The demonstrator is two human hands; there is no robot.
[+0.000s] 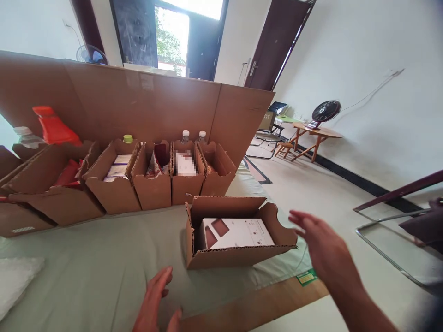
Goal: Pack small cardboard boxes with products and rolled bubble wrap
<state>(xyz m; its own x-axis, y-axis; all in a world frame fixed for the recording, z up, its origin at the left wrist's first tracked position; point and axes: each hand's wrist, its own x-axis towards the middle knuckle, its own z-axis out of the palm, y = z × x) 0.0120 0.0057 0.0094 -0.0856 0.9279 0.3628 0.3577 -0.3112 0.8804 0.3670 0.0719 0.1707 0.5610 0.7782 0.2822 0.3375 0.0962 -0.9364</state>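
Note:
An open-topped cardboard bin stands on the pale green cloth, set apart from a row of similar bins. Inside it lies a white box with brown-red squares printed on it. My right hand hovers by the bin's right end, its fingers stretched out and holding nothing; whether they touch the cardboard I cannot tell. My left hand is in front of the bin's left corner, thumb and fingers apart, with nothing in it.
Behind stands a row of cardboard bins with packets and boxes in them, backed by a tall cardboard panel. Clear bottles and an orange-red bottle show there. A green card lies at the table's edge; a metal-framed chair is at right.

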